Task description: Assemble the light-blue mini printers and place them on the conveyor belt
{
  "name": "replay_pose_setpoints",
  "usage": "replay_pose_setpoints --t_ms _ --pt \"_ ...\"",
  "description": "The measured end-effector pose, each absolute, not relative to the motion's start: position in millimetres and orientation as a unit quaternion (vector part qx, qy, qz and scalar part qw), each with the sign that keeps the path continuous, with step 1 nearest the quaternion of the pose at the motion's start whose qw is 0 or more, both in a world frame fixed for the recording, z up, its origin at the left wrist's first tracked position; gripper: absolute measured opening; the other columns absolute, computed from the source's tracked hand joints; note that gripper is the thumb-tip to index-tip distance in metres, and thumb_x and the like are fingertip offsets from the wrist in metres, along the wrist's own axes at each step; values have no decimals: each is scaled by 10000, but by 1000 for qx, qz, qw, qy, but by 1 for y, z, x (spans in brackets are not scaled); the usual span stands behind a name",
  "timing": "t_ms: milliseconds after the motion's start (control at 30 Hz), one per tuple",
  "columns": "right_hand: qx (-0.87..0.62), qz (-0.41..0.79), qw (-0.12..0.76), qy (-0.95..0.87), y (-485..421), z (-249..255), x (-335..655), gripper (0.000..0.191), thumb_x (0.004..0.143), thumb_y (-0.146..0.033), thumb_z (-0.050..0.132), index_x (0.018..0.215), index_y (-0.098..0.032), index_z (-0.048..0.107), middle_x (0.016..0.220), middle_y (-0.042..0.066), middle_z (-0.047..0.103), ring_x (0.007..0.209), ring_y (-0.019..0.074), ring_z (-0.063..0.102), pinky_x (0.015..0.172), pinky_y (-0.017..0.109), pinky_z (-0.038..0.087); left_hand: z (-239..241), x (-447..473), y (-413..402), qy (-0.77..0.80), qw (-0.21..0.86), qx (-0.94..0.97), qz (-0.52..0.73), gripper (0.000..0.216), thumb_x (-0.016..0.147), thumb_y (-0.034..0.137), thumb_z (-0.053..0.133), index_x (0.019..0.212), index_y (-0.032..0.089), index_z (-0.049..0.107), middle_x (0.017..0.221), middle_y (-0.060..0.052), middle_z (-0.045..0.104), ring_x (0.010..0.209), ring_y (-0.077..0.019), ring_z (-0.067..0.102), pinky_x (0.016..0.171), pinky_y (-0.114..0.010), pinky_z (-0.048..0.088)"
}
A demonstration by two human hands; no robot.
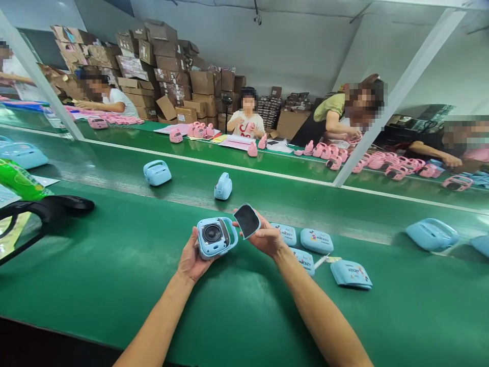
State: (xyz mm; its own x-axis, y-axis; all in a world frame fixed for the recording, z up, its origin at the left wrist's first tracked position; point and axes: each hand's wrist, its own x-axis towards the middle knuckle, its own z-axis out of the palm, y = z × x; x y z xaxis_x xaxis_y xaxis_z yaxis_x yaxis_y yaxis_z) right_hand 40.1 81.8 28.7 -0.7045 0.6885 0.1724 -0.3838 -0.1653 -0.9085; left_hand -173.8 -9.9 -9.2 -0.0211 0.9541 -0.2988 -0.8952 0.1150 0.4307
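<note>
A light blue portable speaker (206,250) with a carrying handle rests in my left hand (192,262), its front uncovered so the round black driver shows. The fingers of that hand wrap round its lower left side. My right hand (269,239) pinches a blue-edged front cover (247,221), its black inner face turned toward me, close to the speaker's handle. Just beyond my right wrist lie several blue printed covers (317,240) marked "Mickey". A small stack of the same covers (350,274) sits farther right.
Blue speakers stand on the conveyor (183,191) ahead, including one with its handle up (157,173) and another at right (431,234). A black strap-like object (42,219) and a green package (23,179) lie at left. Co-workers sit across the line among pink speakers (382,160).
</note>
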Motion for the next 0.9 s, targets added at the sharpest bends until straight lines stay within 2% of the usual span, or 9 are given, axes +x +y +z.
replay_pose_setpoints --t_ms 100,233,333,467,900 --pt "-164 662 357 -638 81 27 40 1050 594 -506 850 1502 -255 387 1592 154 412 1396 341 501 1146 519 412 -6 -167 -12 298 685 65 661 634 916 380 675 1473 164 462 1139 -161 759 1027 -349 738 941 -593 570" --pt "-195 437 338 -810 69 28 38 1074 665 -415 850 1568 -211 306 1627 174 341 1502 353 347 1244 549 257 -10 -161 -14 343 654 98 668 647 859 288 747 1450 258 486 1153 -101 751 936 -285 749 836 -484 624" --pt "-189 334 303 -873 57 30 34 1040 679 -295 813 1573 -204 290 1596 190 380 1487 361 365 1236 578 275 -13 -158 -16 355 635 136 673 651 796 251 808 1386 324 543 1186 -40 732 950 -234 733 797 -358 621" --pt "-188 278 279 -900 49 33 31 1039 669 -247 815 1575 -229 308 1583 197 369 1468 373 367 1202 595 322 -12 -154 -19 366 620 176 672 668 709 244 882 1313 327 610 1279 -23 687 1043 -219 693 843 -290 586" --pt "-178 242 259 -918 50 29 31 1131 654 -293 885 1602 -279 269 1567 189 351 1453 381 363 1177 597 343 -6 -150 -23 380 622 204 654 729 683 257 900 1342 332 598 1281 -44 678 1076 -255 675 916 -338 560"
